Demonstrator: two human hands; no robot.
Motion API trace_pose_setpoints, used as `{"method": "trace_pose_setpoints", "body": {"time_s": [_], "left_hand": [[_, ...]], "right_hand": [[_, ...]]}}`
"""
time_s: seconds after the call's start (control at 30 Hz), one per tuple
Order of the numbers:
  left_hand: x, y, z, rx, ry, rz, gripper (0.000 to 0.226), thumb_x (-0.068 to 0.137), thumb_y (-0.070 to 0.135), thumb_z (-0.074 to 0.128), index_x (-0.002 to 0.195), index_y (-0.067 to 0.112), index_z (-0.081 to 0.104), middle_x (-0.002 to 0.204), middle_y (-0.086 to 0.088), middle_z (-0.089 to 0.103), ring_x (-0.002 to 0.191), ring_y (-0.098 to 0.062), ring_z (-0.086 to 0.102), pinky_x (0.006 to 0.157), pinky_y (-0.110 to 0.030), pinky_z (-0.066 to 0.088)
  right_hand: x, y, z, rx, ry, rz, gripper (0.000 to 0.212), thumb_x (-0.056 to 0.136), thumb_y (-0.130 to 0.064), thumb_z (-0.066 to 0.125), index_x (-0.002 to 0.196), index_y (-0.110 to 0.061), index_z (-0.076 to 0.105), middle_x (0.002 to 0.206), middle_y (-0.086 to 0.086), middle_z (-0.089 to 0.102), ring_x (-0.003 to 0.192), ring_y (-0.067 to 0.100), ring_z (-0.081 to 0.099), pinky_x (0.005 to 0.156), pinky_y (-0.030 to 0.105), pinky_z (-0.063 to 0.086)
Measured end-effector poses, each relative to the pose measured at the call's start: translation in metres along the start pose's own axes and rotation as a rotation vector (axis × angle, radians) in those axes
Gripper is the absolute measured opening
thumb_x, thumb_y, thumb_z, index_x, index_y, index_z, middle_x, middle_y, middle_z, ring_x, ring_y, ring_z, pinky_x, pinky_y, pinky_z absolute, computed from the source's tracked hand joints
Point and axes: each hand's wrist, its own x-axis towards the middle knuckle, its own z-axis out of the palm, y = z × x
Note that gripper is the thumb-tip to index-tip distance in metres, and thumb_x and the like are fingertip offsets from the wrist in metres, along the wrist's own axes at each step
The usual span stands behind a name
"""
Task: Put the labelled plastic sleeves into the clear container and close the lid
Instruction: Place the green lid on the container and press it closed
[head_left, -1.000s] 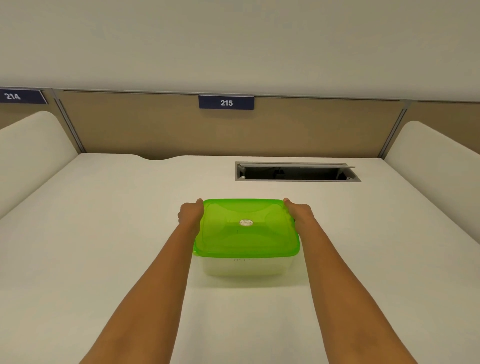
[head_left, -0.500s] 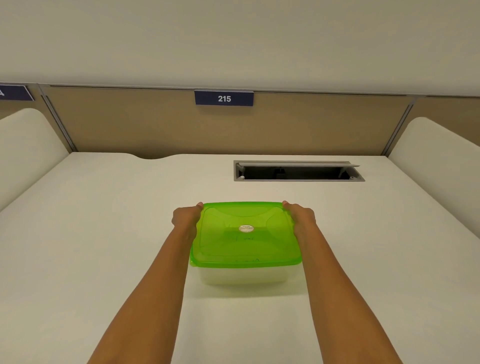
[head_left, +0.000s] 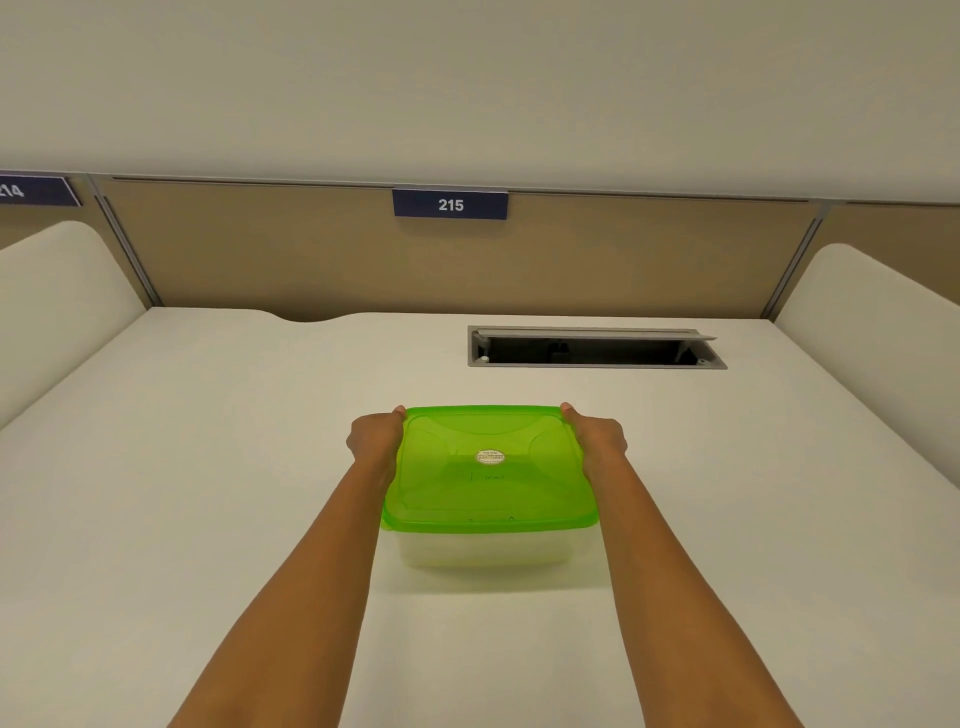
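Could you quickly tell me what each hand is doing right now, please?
Left hand: grips the container's left side.
Right hand: grips its right side.

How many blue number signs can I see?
2: the 215 sign straight ahead, and a second sign at far left, partly cut off. More may be out of view.

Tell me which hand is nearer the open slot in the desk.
Right. The right hand grips the green lid on its right, directly before the slot; the left hand grips its left side, farther off.
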Motion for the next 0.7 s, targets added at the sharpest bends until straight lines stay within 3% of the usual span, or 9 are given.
{"method": "trace_pose_setpoints", "body": {"time_s": [0.1,0.17,0.2,0.23,0.3,0.37,0.43,0.53,0.7], "left_hand": [[-0.009,0.000,-0.001,0.082,0.012,0.104,0.035,0.094,0.027,0.054,0.087,-0.003,0.070,0.108,-0.023,0.067,0.118,-0.037,0.053,0.091,-0.036,0.044],[-0.014,0.001,-0.002,0.153,0.010,0.171,0.039,0.096,0.024,0.049,0.064,0.007,0.063,0.075,-0.014,0.063,0.112,-0.038,0.056,0.083,-0.036,0.044],[-0.016,0.001,-0.003,0.208,0.012,0.201,0.042,0.097,0.023,0.046,0.058,0.010,0.057,0.069,-0.012,0.060,0.108,-0.038,0.059,0.081,-0.036,0.046],[-0.017,0.001,-0.004,0.259,0.010,0.226,0.042,0.097,0.022,0.043,0.062,0.006,0.060,0.074,-0.014,0.063,0.104,-0.038,0.061,0.082,-0.036,0.048],[-0.020,-0.001,-0.006,0.336,0.018,0.262,0.035,0.096,0.017,0.040,0.092,-0.002,0.069,0.103,-0.021,0.069,0.106,-0.037,0.060,0.085,-0.037,0.049],[-0.025,-0.003,-0.009,0.400,0.014,0.299,0.036,0.095,0.012,0.039,0.122,0.003,0.061,0.129,-0.017,0.060,0.120,-0.034,0.053,0.094,-0.038,0.046],[-0.030,-0.009,-0.012,0.491,-0.023,0.373,0.045,0.094,0.008,0.037,0.138,0.008,0.047,0.141,-0.014,0.050,0.130,-0.032,0.045,0.102,-0.039,0.041],[-0.043,-0.021,-0.015,0.662,-0.048,0.505,0.051,0.096,0.009,0.032,0.147,0.007,0.031,0.148,-0.013,0.040,0.133,-0.032,0.040,0.105,-0.040,0.038],[-0.066,-0.041,-0.023,0.854,-0.057,0.638,0.049,0.102,0.019,0.026,0.149,0.007,0.023,0.159,-0.010,0.016,0.144,-0.026,0.023,0.112,-0.042,0.028]], "right_hand": [[-0.003,0.001,-0.002,-0.072,-0.005,-0.096,0.059,0.086,-0.049,0.060,0.124,-0.004,0.060,0.130,0.014,0.060,0.120,0.033,0.054,0.096,0.036,0.044],[-0.005,0.002,-0.002,-0.098,-0.021,-0.179,0.052,0.089,-0.047,0.058,0.121,-0.007,0.063,0.129,0.011,0.061,0.121,0.032,0.053,0.097,0.037,0.044],[-0.007,0.001,-0.002,-0.101,-0.031,-0.205,0.050,0.089,-0.047,0.057,0.120,-0.008,0.063,0.128,0.011,0.062,0.120,0.031,0.053,0.097,0.036,0.043],[-0.009,0.001,-0.003,-0.105,-0.042,-0.227,0.048,0.089,-0.046,0.057,0.119,-0.009,0.063,0.128,0.010,0.062,0.120,0.030,0.053,0.097,0.036,0.043],[-0.013,0.001,-0.005,-0.130,-0.058,-0.277,0.044,0.091,-0.043,0.057,0.119,-0.009,0.062,0.130,0.008,0.060,0.123,0.029,0.052,0.099,0.034,0.042],[-0.018,0.004,-0.008,-0.192,-0.073,-0.353,0.042,0.092,-0.036,0.057,0.123,-0.008,0.060,0.134,0.010,0.058,0.125,0.028,0.051,0.101,0.034,0.041],[-0.024,0.009,-0.012,-0.306,-0.100,-0.445,0.046,0.095,-0.032,0.054,0.134,-0.007,0.052,0.140,0.013,0.051,0.129,0.030,0.047,0.105,0.036,0.038],[-0.034,0.020,-0.017,-0.501,-0.121,-0.526,0.057,0.097,-0.035,0.047,0.147,-0.010,0.033,0.152,0.013,0.036,0.138,0.032,0.035,0.113,0.043,0.031],[-0.055,0.036,-0.026,-0.739,-0.180,-0.603,0.062,0.100,-0.042,0.033,0.152,-0.013,0.015,0.161,0.006,0.012,0.145,0.030,0.022,0.114,0.046,0.023]]}}
